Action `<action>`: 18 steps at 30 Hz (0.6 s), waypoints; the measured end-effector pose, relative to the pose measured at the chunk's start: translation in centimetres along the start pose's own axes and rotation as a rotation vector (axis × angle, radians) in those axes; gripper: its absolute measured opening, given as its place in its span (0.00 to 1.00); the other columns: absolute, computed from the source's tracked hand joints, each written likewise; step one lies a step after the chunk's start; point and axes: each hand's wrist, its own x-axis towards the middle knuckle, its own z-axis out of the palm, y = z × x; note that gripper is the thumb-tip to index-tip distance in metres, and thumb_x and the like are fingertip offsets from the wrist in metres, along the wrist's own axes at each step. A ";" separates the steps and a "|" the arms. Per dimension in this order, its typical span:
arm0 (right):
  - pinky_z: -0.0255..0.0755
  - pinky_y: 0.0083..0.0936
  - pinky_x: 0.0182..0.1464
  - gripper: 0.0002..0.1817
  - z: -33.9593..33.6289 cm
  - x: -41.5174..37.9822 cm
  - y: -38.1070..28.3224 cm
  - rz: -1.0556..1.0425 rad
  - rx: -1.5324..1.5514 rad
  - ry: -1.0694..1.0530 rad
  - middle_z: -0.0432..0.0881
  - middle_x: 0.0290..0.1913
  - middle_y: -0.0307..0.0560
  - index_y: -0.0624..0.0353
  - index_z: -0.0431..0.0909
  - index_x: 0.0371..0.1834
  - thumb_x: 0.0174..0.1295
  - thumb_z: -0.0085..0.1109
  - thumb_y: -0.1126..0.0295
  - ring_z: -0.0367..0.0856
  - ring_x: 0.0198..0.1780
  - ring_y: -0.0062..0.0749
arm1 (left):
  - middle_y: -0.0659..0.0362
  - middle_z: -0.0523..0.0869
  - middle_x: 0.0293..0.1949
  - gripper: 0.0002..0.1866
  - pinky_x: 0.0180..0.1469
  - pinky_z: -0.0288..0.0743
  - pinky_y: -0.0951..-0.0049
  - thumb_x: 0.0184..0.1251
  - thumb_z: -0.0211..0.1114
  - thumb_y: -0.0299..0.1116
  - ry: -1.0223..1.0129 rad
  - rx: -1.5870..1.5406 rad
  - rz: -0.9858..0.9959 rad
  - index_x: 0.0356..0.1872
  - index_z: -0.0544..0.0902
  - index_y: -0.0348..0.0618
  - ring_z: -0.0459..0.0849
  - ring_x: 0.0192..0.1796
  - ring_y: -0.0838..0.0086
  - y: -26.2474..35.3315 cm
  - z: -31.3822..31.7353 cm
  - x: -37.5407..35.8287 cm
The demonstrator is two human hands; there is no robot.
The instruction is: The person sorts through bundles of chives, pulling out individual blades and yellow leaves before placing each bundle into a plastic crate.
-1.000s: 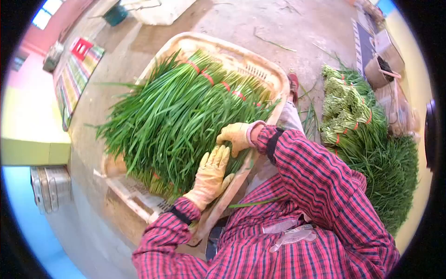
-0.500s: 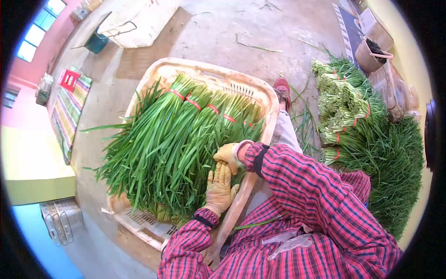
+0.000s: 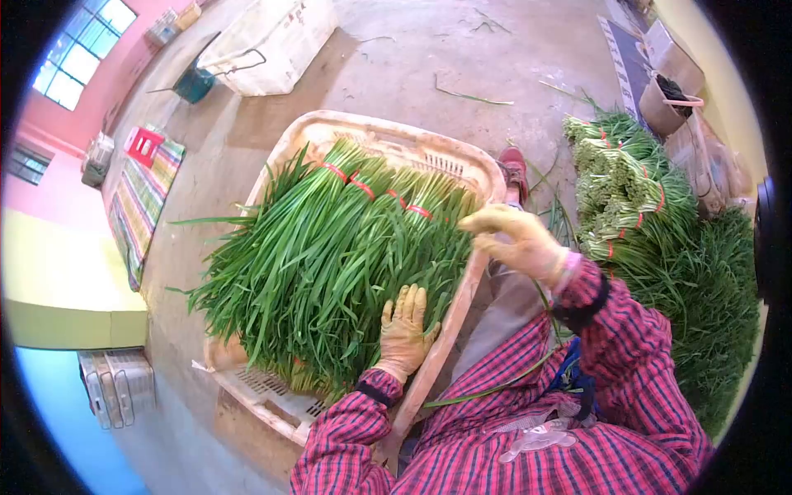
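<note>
Bundles of garlic chives (image 3: 305,247), tied with red bands, fill a pale plastic crate (image 3: 388,122) in front of me. Their leaves spread over its left side. My left hand (image 3: 403,334), in a yellowish glove, lies flat on the leaves near the crate's right wall, its fingers stretched out. Above the right rim hovers my right hand (image 3: 518,239), gloved too, with its fingers half bent, apart from the thumb, and nothing visible in them. Beneath it, the ends of the rightmost bundles are partly covered.
More tied chives (image 3: 615,190) are heaped on the floor to the right, with loose leaves (image 3: 718,297) below them. A bucket (image 3: 660,103) stands behind. At the far left are a white tub (image 3: 272,58), a red crate (image 3: 145,145) and a striped mat (image 3: 148,198).
My right hand has lifted off the leaves beside my left hand and moved up and right to the crate's rim. The left hand stays on the chives. The view has shifted slightly.
</note>
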 end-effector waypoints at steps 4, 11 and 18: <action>0.73 0.21 0.52 0.12 -3.2 -4.2 1.8 0.235 0.118 0.236 0.84 0.44 0.41 0.61 0.82 0.50 0.63 0.62 0.75 0.79 0.47 0.21 | 0.55 0.59 0.75 0.40 0.75 0.41 0.54 0.65 0.58 0.50 0.069 -0.001 0.044 0.75 0.56 0.45 0.54 0.77 0.63 -0.6 1.9 -0.1; 0.72 0.19 0.53 0.12 -4.7 -11.6 4.7 0.419 0.323 0.368 0.84 0.46 0.39 0.62 0.80 0.52 0.65 0.61 0.75 0.78 0.48 0.20 | 0.52 0.58 0.75 0.44 0.75 0.43 0.54 0.62 0.61 0.47 0.077 0.053 0.066 0.75 0.54 0.40 0.53 0.78 0.60 -0.6 1.4 0.0; 0.73 0.22 0.53 0.14 -4.7 -21.6 8.5 0.660 0.274 0.315 0.83 0.45 0.41 0.66 0.79 0.51 0.65 0.58 0.71 0.79 0.46 0.24 | 0.52 0.75 0.64 0.26 0.71 0.50 0.58 0.65 0.61 0.41 0.302 -0.046 0.110 0.63 0.76 0.46 0.68 0.69 0.56 -0.4 -7.6 0.9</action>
